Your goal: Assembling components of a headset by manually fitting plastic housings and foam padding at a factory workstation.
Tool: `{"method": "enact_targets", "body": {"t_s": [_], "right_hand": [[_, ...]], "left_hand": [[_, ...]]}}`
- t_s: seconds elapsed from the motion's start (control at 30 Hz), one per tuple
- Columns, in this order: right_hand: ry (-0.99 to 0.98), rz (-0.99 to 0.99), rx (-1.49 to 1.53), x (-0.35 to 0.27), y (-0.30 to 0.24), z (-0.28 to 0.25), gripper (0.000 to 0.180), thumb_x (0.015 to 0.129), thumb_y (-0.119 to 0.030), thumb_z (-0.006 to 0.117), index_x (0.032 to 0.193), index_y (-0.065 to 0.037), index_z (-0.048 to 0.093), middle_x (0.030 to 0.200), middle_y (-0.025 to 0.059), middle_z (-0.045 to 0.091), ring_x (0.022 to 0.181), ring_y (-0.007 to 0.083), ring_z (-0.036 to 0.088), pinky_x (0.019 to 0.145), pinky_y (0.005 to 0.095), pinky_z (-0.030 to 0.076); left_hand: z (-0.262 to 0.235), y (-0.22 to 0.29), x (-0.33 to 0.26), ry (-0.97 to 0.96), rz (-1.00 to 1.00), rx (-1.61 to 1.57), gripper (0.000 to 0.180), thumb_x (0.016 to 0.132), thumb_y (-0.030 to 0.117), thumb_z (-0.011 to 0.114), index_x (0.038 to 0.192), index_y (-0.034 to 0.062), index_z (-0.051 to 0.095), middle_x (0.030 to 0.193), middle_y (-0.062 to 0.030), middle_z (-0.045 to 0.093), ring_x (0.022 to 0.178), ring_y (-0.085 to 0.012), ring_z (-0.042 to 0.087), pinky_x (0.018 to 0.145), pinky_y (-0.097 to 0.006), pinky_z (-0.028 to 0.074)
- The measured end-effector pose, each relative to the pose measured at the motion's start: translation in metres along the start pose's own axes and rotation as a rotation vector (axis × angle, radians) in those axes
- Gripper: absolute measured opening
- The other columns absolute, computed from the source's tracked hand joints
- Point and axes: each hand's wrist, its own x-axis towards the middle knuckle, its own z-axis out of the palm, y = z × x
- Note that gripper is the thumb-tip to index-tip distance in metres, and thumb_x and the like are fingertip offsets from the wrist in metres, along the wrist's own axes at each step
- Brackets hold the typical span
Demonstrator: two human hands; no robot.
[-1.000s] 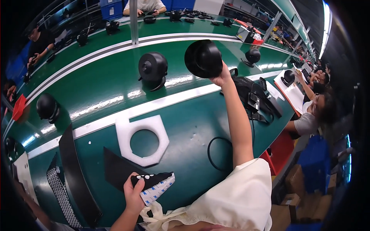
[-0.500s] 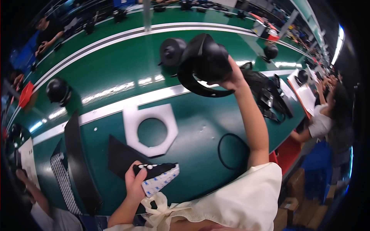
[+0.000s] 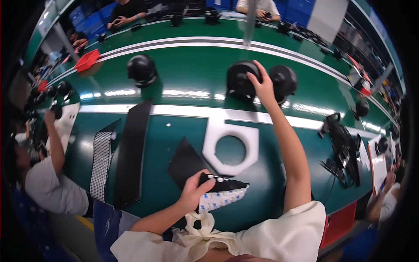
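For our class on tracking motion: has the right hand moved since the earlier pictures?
Yes, leftward: measured against the foam, the right hand was farther right earlier; now the sideways gap is much smaller.

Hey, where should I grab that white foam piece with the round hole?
Probably by its right wall, coming from the right: fingers in the hole, thumb outside. The white foam piece lies flat, its narrow wall suits a pinch, and the black sheet and left hand crowd its lower left.
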Motion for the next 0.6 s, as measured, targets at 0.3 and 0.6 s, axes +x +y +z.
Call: {"method": "enact_targets", "body": {"t_s": [0.3,0.6], "right_hand": [[-0.264,0.149,-1.315,0.022,-0.044,-0.019,0.056,0.08,-0.043,0.05,0.127,-0.018,0.032,0.113,0.0176,0.047,0.101,0.0366,0.048,0.081,0.0552,0.035],[-0.409,-0.545,-0.669,0.062,-0.118,0.203,0.071,0.068,-0.019,0.067,0.128,-0.013,0.028,0.126,0.013,0.038,0.112,0.0282,0.043,0.084,0.0439,0.041]], "left_hand": [[-0.001,0.046,-0.043,0.158,0.5,0.883,0.011,0.079,0.008,0.059,0.082,0.0027,0.049,0.058,-0.0041,0.054,0.05,-0.0056,0.051,0.045,-0.023,0.039],[-0.089,0.031,-0.066,0.65,0.359,0.103,0.004,0.082,0.006,0.051,0.081,0.0024,0.05,0.072,0.0025,0.05,0.065,-0.0024,0.043,0.057,-0.018,0.035]]}}
